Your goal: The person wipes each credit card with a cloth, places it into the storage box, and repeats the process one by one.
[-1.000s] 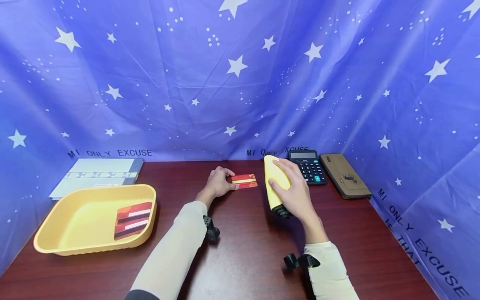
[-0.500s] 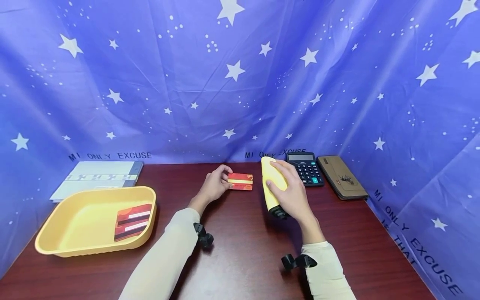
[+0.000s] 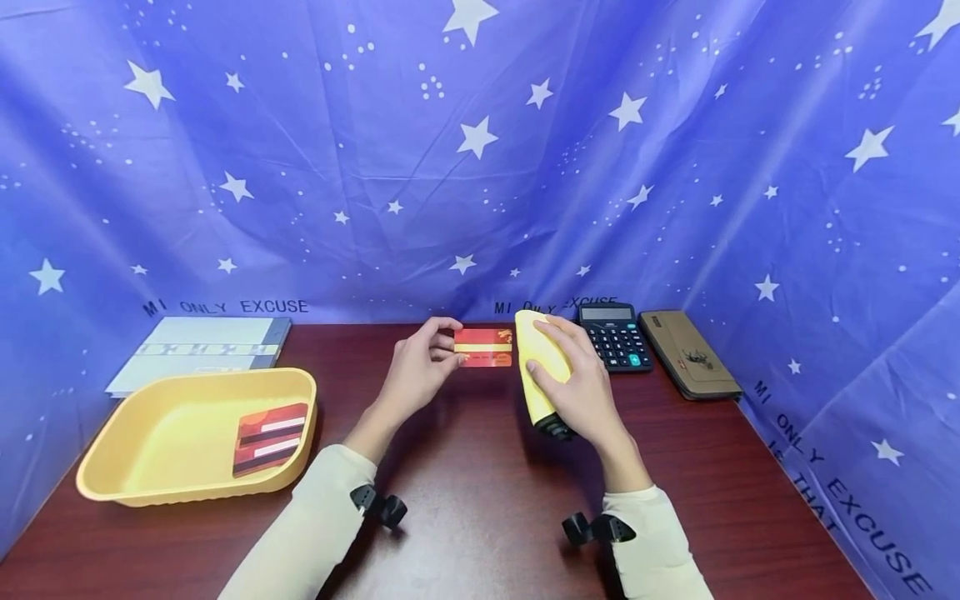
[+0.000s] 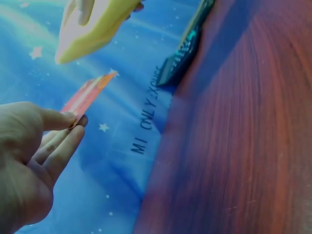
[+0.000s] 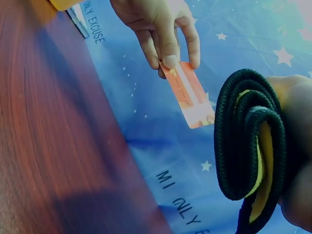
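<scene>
Between thumb and fingers my left hand (image 3: 420, 367) pinches a red card (image 3: 487, 347) with a yellow stripe at its left end. In the left wrist view the card (image 4: 90, 95) is up off the table, its free end pointing at the cloth. My right hand (image 3: 581, 379) grips a folded yellow cloth (image 3: 538, 367) with a black edge, just right of the card. The right wrist view shows the cloth's rolled dark edge (image 5: 248, 136) close up, apart from the card. More red cards (image 3: 270, 437) lie in the yellow basin (image 3: 105, 492) at the left.
A black calculator (image 3: 618, 342) stands behind my right hand, beside a brown wallet (image 3: 693, 354). Behind the basin lies a white and grey box or book (image 3: 210, 342). A blue star-patterned curtain (image 3: 375, 167) closes off the back and sides of the brown table (image 3: 480, 500).
My left hand took the red card by its end, lifted it off the table and drew it back toward me. The right hand with the cloth shifted slightly left.
</scene>
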Motion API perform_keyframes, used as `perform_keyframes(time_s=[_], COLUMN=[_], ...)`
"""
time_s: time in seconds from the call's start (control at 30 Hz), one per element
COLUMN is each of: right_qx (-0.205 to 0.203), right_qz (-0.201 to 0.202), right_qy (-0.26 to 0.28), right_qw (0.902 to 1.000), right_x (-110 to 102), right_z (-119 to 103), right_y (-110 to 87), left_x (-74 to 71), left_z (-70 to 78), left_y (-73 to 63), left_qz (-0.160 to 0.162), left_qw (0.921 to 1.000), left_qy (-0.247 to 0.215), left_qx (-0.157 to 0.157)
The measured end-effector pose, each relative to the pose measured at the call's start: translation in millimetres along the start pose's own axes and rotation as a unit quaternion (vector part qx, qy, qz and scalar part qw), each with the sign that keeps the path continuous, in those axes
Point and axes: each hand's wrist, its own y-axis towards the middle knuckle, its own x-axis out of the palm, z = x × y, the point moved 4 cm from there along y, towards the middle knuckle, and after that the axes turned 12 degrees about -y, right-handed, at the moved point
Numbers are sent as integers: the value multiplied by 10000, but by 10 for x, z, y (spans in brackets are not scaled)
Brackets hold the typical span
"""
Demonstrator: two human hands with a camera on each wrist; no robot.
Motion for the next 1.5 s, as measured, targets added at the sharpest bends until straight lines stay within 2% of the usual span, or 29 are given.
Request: perform_keyframes(time_s=[0.3,0.47,0.73,0.9,1.07,1.17,1.5], right_qx=[-46,-136,-199,-220,-304,-423,-813], right_qz=[-92,-170,-112,-100,-76,-113,-251], right_qy=[52,29,-63,-57,-52,-103,-154], right_qw=[9999,9998,9997,9997,9995,9990,9963], right_x=[-5,27,49,55,83,122,257], right_z=[-134,-193,-203,-205,-230,-252,-401], right_y=[-27,-42,-66,-64,-57,-58,-123], left_x=[-91,-110,-101,-79,-66,-51,33], left_z=[126,169,199,197,166,160,123], left_y=[-200,-258,-274,-273,-278,-283,-302], left_qz=[717,851,595,434,478,500,327], left_qw=[9949,9915,9848,9737,9623,9579,9519], left_qy=[-652,-963,-1630,-2231,-2651,-2790,-3005], left_qx=[262,205,19,-182,-388,-451,-507])
